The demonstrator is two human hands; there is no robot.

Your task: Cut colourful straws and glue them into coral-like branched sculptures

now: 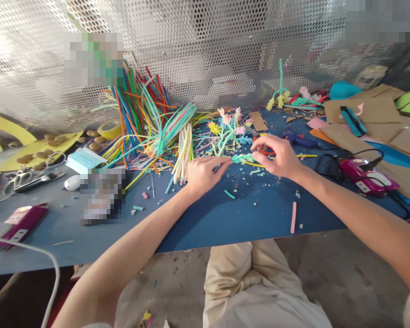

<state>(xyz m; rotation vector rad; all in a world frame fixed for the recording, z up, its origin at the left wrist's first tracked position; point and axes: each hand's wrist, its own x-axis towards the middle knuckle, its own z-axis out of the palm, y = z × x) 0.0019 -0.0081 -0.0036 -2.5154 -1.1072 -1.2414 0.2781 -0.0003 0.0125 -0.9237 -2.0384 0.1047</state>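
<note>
The person is sitting at the blue table with 2 bare hands raised just over it. The left hand is narrowly closed, its fingertips pinching 1 end of a short pale green fuzzy pipe-cleaner piece. The right hand is curling and is gripping the other end with thumb and forefinger. The piece is hanging between both hands, near the table's middle. Around them are lying 1 pink stick, 1 yellow tape roll, 1 light blue face mask and 2 magenta tools.

Head-worn view, downward over table
</note>
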